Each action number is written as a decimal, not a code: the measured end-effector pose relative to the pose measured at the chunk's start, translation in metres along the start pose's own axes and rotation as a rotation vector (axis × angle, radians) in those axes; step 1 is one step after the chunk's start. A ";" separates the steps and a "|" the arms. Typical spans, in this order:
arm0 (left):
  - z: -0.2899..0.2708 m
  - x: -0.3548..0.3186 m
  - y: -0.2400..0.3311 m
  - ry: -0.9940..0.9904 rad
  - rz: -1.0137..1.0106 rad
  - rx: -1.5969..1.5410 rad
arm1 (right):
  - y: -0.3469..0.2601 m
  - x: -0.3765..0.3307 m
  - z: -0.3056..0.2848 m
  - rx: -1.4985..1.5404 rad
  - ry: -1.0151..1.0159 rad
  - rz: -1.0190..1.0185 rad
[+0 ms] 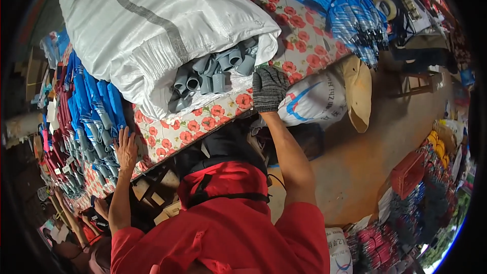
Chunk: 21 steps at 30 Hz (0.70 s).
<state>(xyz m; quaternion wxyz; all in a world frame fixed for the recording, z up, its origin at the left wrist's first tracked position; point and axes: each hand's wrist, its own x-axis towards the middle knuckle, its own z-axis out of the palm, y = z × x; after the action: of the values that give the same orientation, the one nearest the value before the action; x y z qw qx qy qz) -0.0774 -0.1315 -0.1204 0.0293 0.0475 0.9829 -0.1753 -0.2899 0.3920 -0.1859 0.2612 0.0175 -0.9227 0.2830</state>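
A large white woven sack [137, 25] with a dark stripe lies on the table, its mouth facing me. Several grey hollow plastic handles [219, 82] spill inside that mouth. My right hand [270, 90], in a dark grey knit glove, is closed at the right edge of the opening and appears to grip the sack's rim; its fingertips are partly hidden. Bare and with fingers spread, my left hand [127, 149] rests at the table's edge. Right beside it lie bundled blue umbrellas [89, 96] with grey handles.
Red poppies pattern the tablecloth [203, 124]. More blue umbrellas [350, 10] are tied in a bundle at the far right. A printed white sack [317, 99] stands below the table's right side. A red crate [407, 173] sits on the right. Another person's arm [71, 215] shows at lower left.
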 end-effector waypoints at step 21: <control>-0.070 0.075 0.032 0.385 -0.424 -0.310 | -0.003 -0.004 0.004 -0.009 0.082 -0.175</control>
<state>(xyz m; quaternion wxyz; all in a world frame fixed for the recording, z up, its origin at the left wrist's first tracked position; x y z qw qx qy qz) -0.1511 -0.0712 -0.0712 -0.1874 -0.1311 0.9734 -0.0136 -0.2878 0.3867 -0.1893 0.3227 0.0852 -0.9074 0.2552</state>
